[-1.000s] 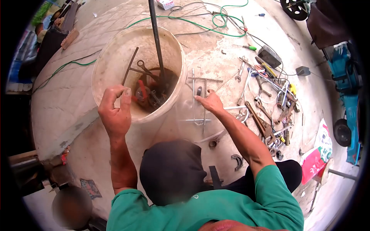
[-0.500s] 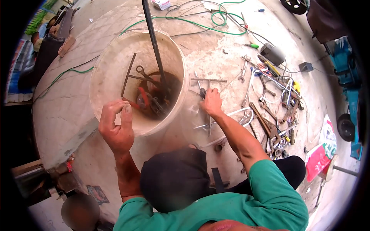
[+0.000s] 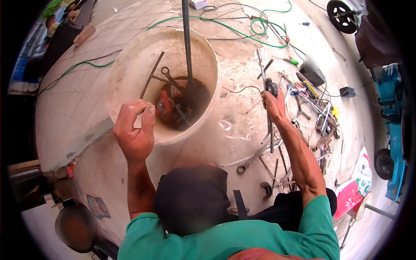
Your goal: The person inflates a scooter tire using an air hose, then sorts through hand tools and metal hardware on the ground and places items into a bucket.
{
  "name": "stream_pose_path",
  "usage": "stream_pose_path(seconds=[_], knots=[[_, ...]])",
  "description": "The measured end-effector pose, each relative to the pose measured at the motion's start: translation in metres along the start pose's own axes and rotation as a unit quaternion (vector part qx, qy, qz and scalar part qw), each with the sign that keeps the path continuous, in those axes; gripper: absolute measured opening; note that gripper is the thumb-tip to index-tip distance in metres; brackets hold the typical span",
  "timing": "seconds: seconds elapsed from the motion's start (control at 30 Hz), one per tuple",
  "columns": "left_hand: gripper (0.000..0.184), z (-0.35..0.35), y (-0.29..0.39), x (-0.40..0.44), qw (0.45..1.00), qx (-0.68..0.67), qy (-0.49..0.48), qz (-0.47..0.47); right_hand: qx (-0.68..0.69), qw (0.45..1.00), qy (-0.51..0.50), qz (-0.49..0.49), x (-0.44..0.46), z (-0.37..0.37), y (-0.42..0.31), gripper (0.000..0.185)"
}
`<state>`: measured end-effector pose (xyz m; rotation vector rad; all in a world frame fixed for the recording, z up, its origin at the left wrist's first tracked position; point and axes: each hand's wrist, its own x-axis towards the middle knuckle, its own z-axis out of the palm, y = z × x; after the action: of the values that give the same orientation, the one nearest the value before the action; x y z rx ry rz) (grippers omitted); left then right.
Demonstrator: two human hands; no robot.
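By bucket [image 3: 130, 65], left of tools [image 3: 311, 89], curling left hand [image 3: 138, 132], cannot tell if round anything; well right of bucket, clenching right hand [image 3: 274, 106] round rods [image 3: 271, 141], long axis pointing away from body, jutting out both sides.

Looks like the right hand [image 3: 274, 105] has grabbed those long metal tools [image 3: 271, 138] from beside the bucket [image 3: 130, 56] and swung them right, nearer the tool pile [image 3: 320, 138].

T-shirt [image 3: 260, 236], green, short-sleeved; trousers [image 3: 190, 201], black, covering the knees; left hand [image 3: 135, 130] and right hand [image 3: 275, 106], bare.
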<state>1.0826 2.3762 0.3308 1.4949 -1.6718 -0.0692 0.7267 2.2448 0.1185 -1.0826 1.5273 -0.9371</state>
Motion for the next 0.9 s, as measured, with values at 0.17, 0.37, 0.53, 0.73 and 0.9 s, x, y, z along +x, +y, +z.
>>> stream_pose_path(seconds=[0.17, 0.37, 0.53, 0.73, 0.9], knots=[[0.006, 0.001, 0.002, 0.003, 1.0, -0.003, 0.019, 0.006, 0.313, 0.943, -0.045, -0.106, -0.03, -0.028, -0.19, 0.025], [0.011, -0.002, -0.008, -0.003, 0.998, -0.054, 0.042, -0.001, 0.457, 0.764, -0.27, -0.366, -0.048, 0.006, -0.319, 0.023], [0.024, -0.005, -0.025, -0.012, 0.977, -0.17, 0.127, 0.006, 0.244, 0.872, -0.144, -0.4, -0.084, 0.1, -0.318, 0.029], [0.034, -0.007, -0.043, -0.016, 0.945, -0.259, 0.197, -0.002, -0.217, 0.823, -0.195, -0.487, -0.076, 0.096, -0.229, 0.075], [0.036, -0.01, -0.038, -0.017, 0.976, -0.164, 0.128, -0.058, -0.184, 0.854, -0.177, -0.453, -0.071, 0.028, -0.216, 0.056]])
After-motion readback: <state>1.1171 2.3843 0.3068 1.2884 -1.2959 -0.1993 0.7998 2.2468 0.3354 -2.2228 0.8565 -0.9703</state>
